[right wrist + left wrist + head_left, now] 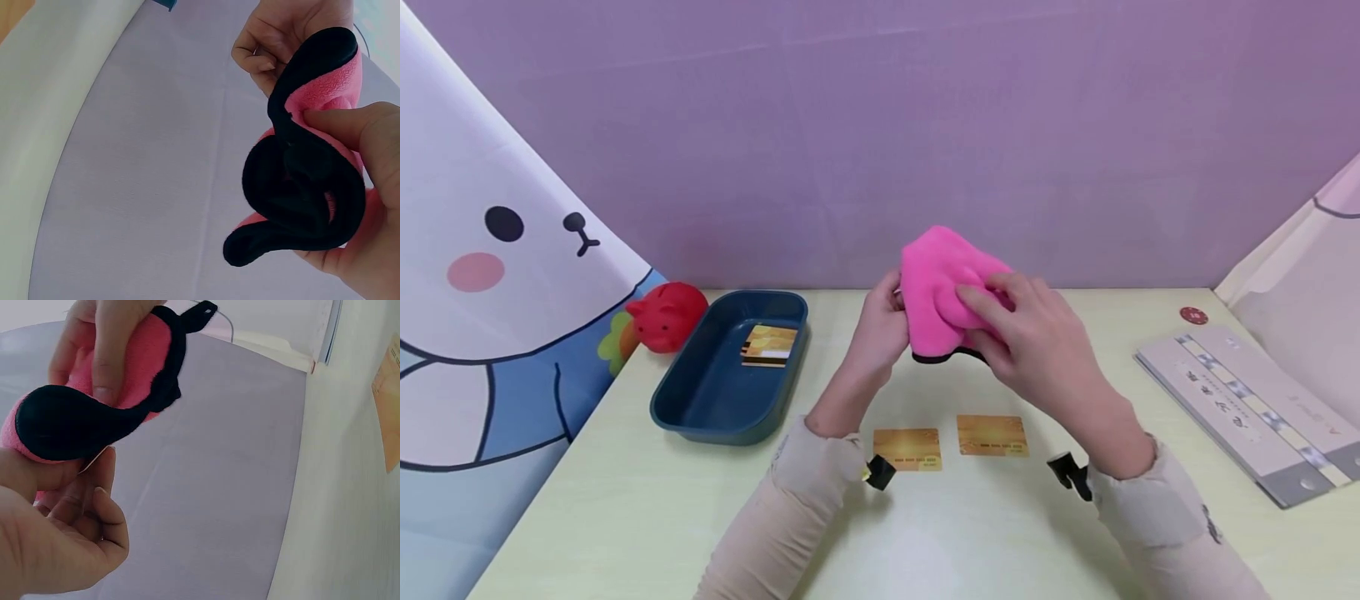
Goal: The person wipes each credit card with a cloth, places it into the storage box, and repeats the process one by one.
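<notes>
Both hands suspend a pink plush cloth [936, 283] with black trim above the worktop [962, 533]. The left hand [880, 329], fingers curled, grips the cloth's left side; a thin pale edge shows at its fingertips, mostly hidden. The right hand [1045, 342], partly closed, pinches the cloth's right side between thumb and fingers, bunching it. A black loop projects from the trim in the left wrist view.

Two gold cards [906, 450] lie flat and apart, nearer the wearer. At left, a dark blue tray [718, 400] contains further cards [770, 343]; a red piggy bank [666, 317] stands beside it. At right lie a grey folder [1240, 400] and a red chip [1193, 316].
</notes>
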The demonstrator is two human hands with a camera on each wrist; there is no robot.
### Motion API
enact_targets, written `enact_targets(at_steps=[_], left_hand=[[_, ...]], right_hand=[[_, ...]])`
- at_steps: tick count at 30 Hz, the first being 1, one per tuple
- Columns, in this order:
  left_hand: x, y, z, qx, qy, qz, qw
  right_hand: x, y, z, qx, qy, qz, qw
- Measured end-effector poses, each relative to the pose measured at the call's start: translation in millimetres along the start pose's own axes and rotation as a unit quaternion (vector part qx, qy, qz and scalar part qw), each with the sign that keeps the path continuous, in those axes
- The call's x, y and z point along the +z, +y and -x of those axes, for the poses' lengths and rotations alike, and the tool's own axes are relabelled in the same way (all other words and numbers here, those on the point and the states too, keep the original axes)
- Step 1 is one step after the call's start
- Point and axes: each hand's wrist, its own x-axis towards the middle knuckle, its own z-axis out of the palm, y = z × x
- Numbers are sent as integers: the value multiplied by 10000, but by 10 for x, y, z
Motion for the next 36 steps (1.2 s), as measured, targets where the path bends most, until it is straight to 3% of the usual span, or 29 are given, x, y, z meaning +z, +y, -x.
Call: enact_targets(at_steps=[12,25,36], left_hand=[[-26,27,-31,-267,-204,-166,9993],[-176,148,-10,-39,-377,-598,9975],[-307,221,-23,64,-326,-349,9988]], right_hand=[[-16,27,21,358,-319,326,9983],[-143,204,26,830,-376,528,9944],[-273,475,76,1271,-82,608,9900]])
